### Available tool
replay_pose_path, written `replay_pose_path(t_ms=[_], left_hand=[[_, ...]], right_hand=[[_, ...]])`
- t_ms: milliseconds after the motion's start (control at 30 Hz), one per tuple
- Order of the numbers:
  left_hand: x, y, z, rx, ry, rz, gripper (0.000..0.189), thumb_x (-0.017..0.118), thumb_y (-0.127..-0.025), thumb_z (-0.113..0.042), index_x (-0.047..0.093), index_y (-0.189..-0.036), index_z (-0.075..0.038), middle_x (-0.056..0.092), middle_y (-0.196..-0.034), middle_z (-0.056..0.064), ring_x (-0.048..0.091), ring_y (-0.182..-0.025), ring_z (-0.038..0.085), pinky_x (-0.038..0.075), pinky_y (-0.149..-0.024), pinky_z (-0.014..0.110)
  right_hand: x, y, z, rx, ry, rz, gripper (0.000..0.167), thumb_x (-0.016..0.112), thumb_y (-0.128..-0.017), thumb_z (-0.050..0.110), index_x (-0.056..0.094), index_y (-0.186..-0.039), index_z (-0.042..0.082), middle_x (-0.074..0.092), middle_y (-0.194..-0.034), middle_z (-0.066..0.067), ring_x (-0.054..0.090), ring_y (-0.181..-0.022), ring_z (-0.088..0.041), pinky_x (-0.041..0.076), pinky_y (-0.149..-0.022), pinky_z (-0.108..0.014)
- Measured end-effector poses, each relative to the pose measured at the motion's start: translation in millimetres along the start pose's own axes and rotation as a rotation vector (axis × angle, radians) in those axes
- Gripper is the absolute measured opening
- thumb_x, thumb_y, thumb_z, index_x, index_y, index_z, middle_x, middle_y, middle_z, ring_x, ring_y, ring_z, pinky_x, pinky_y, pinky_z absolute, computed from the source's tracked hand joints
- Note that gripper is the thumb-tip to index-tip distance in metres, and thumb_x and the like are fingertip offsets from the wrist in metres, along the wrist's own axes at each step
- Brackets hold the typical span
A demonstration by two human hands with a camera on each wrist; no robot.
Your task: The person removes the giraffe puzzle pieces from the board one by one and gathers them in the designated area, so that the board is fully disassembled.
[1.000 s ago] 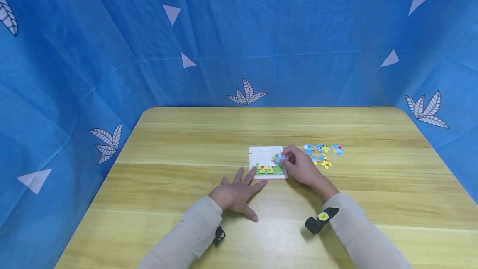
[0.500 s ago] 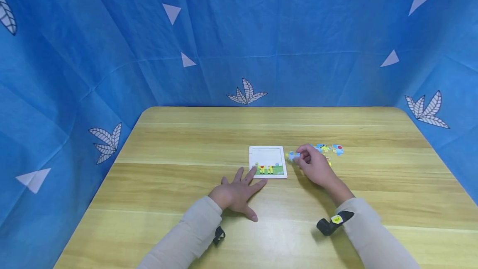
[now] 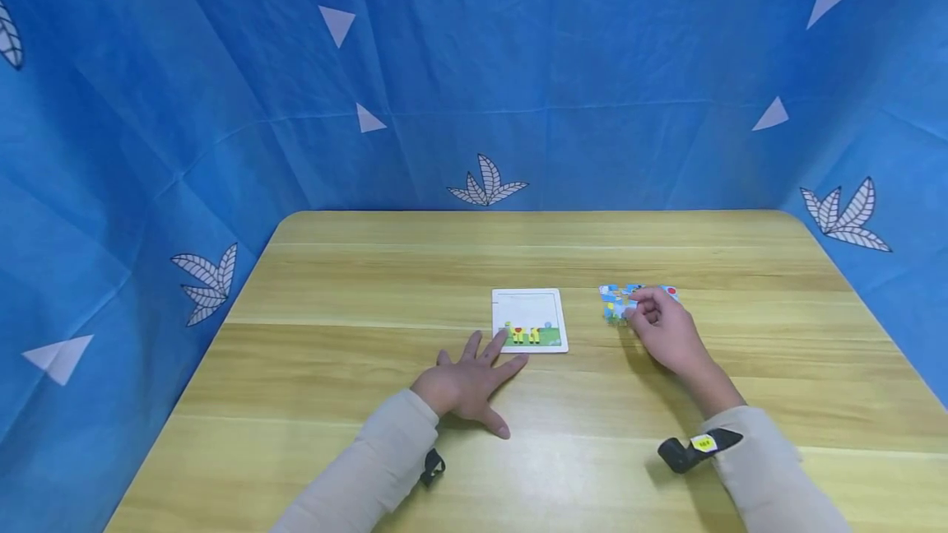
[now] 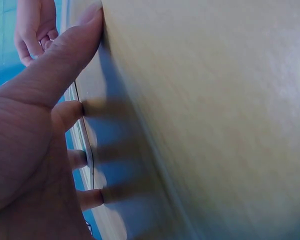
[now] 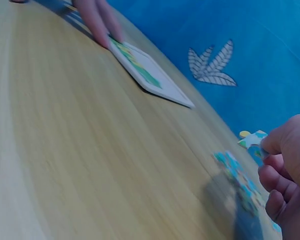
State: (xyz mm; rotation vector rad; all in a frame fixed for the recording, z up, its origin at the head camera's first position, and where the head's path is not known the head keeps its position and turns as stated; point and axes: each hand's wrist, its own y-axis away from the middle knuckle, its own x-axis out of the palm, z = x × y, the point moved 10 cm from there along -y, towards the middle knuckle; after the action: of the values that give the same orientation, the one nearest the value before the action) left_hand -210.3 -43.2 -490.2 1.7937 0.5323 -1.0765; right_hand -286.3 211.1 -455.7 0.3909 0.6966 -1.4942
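A white-rimmed puzzle tray [image 3: 527, 307] lies on the table; a strip of green ground with yellow animal parts fills its lower edge. My left hand [image 3: 471, 385] rests with fingers spread at the tray's lower left corner, fingertips on its rim. To the right of the tray, my right hand [image 3: 672, 337] pinches a light blue puzzle piece [image 5: 252, 139] with a bit of yellow, between thumb and forefinger. The piece is raised over several loose puzzle pieces [image 5: 238, 175], mostly blue and yellow, which the hand partly covers in the head view.
The pale wooden table [image 3: 370, 270] reaches back to a blue cloth [image 3: 622, 146] with white leaves and triangles, which also hangs at both sides. A black wrist camera [image 3: 689, 452] sits by the right sleeve, just above the table.
My right hand has carried the pinched puzzle piece from over the tray rightward to above the loose pieces. My left hand has stayed at the tray corner.
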Motion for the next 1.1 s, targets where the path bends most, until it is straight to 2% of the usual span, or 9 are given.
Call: replay_pose_path(t_ms=[300,433,567,833,933,1100], left_hand=[[-1.8,1.8,-0.8,0.002,-0.011,-0.002,0.105,0.070,-0.068,-0.063,0.008,-0.150,-0.042,-0.012,-0.159,-0.002,-0.001,-0.145,0.037,0.020,-0.100,0.070],[-2.8,3.0,-1.0,0.001,-0.004,-0.001,0.105,0.071,-0.068,-0.063,0.009,-0.150,-0.041,-0.012,-0.159,-0.001,-0.002,-0.145,0.037,0.019,-0.101,0.070],[-3.4,3.8,-1.2,0.001,0.001,-0.001,0.105,0.071,-0.069,-0.062,0.009,-0.150,-0.041,-0.012,-0.159,-0.001,-0.002,-0.145,0.037,0.019,-0.101,0.071],[-4.1,5.4,-2.1,0.003,0.006,0.002,0.104,0.071,-0.069,-0.061,0.008,-0.150,-0.041,-0.012,-0.159,-0.001,-0.003,-0.145,0.036,0.018,-0.101,0.071],[-4.1,6.2,-2.7,0.003,0.011,0.002,0.104,0.071,-0.069,-0.061,0.009,-0.150,-0.041,-0.012,-0.159,-0.001,-0.002,-0.145,0.036,0.018,-0.101,0.071],[-4.6,7.4,-2.8,0.006,0.021,0.002,0.104,0.071,-0.069,-0.061,0.010,-0.150,-0.041,-0.011,-0.159,-0.001,-0.002,-0.145,0.037,0.018,-0.101,0.071]], right_hand=[[-31,6.5,-23,0.072,0.032,-0.057,0.031,0.054,-0.094,0.018,0.056,-0.116,-0.004,0.059,-0.094,-0.013,0.051,-0.074,-0.003,0.042,-0.065,-0.016],[-39,9.1,-34,0.123,0.057,-0.073,0.032,0.053,-0.094,0.019,0.057,-0.117,-0.003,0.059,-0.094,-0.013,0.052,-0.077,-0.006,0.041,-0.065,-0.017],[-44,12.2,-44,0.169,0.073,-0.078,0.033,0.052,-0.094,0.020,0.056,-0.117,-0.003,0.059,-0.096,-0.014,0.054,-0.082,-0.011,0.042,-0.066,-0.016],[-47,14.8,-54,0.177,0.120,-0.102,0.031,0.053,-0.093,0.018,0.058,-0.116,-0.004,0.061,-0.093,-0.015,0.051,-0.071,-0.001,0.040,-0.061,-0.016],[-46,14.4,-56,0.177,0.155,-0.106,0.032,0.053,-0.093,0.018,0.057,-0.117,-0.004,0.062,-0.092,-0.015,0.052,-0.071,-0.004,0.041,-0.063,-0.020],[-44,12.6,-58,0.186,0.189,-0.114,0.035,0.053,-0.093,0.017,0.056,-0.119,-0.006,0.061,-0.092,-0.017,0.055,-0.077,-0.018,0.040,-0.068,-0.030]])
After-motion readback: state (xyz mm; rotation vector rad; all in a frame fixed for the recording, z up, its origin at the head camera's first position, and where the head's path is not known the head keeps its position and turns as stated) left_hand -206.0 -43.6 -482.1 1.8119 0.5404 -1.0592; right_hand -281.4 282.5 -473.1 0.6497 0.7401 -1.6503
